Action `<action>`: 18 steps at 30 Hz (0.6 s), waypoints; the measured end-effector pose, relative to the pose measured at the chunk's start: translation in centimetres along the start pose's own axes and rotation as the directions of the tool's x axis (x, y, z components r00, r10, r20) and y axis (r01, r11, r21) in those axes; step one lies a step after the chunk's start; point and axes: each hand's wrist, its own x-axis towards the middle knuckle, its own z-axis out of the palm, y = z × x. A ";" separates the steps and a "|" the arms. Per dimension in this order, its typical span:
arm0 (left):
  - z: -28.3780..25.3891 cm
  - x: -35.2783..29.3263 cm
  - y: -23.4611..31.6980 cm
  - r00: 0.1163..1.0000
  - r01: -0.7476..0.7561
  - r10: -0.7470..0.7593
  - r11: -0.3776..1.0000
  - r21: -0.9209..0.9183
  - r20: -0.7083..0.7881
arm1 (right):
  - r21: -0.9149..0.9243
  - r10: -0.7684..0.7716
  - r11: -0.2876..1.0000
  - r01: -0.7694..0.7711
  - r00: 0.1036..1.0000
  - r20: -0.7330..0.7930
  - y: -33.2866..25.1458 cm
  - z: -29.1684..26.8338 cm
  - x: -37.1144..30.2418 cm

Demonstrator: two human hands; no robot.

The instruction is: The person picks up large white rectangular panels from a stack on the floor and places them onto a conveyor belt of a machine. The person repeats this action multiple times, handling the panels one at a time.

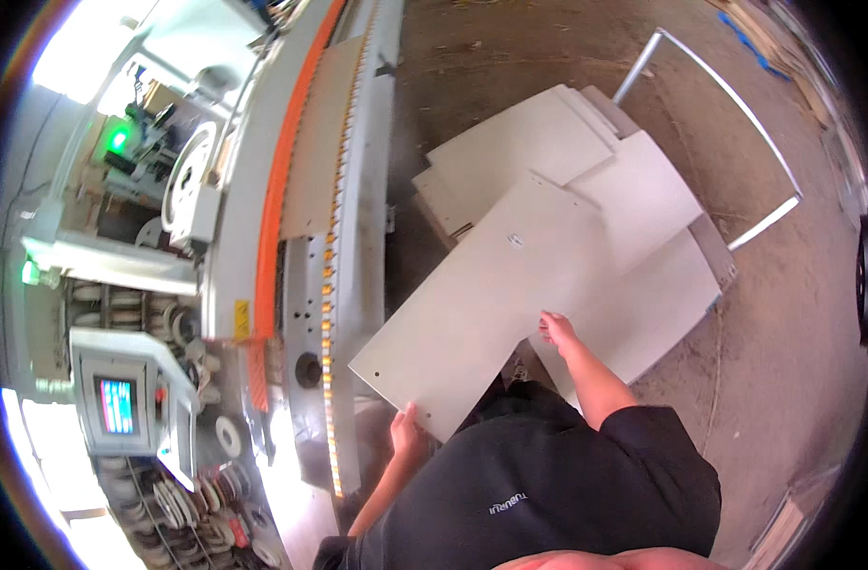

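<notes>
A long pale board (472,304) with small drilled holes and a little label lies slantwise in front of me, its near left corner close to the machine's roller edge. My left hand (407,432) grips its near end, thumb on top and the fingers hidden beneath. Halfway along the right-hand edge, my right hand (553,328) is closed on the same board, with its fingertips partly out of sight. Beyond and under the board's far end, several more pale panels (643,195) are stacked unevenly.
At left runs a long machine with an orange strip (284,190) and a row of yellow rollers (327,285). A control screen (117,407) and rolls of edging tape (177,499) stand farther left. A metal frame (738,104) rises beyond the panel stack on the concrete floor (766,370).
</notes>
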 end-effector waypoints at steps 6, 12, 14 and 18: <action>-6.1 -5.2 -3.2 0.938 -0.098 0.022 0.974 -0.203 -0.346 | 0.353 0.284 0.886 -0.300 0.954 0.097 2.6 6.8 1.9; -9.9 -4.9 -5.3 0.798 -0.253 0.137 0.960 -0.119 -0.587 | 0.297 0.272 0.911 -0.286 0.958 0.089 5.7 9.5 -0.2; -12.7 -4.7 -7.6 0.779 -0.335 0.195 0.933 -0.133 -0.595 | 0.236 0.275 0.927 -0.291 0.956 0.097 5.9 10.2 -2.9; -19.2 -6.4 -11.2 0.755 -0.419 0.226 0.888 -0.188 -0.616 | 0.302 0.205 0.922 -0.241 0.968 0.147 6.7 11.6 -9.0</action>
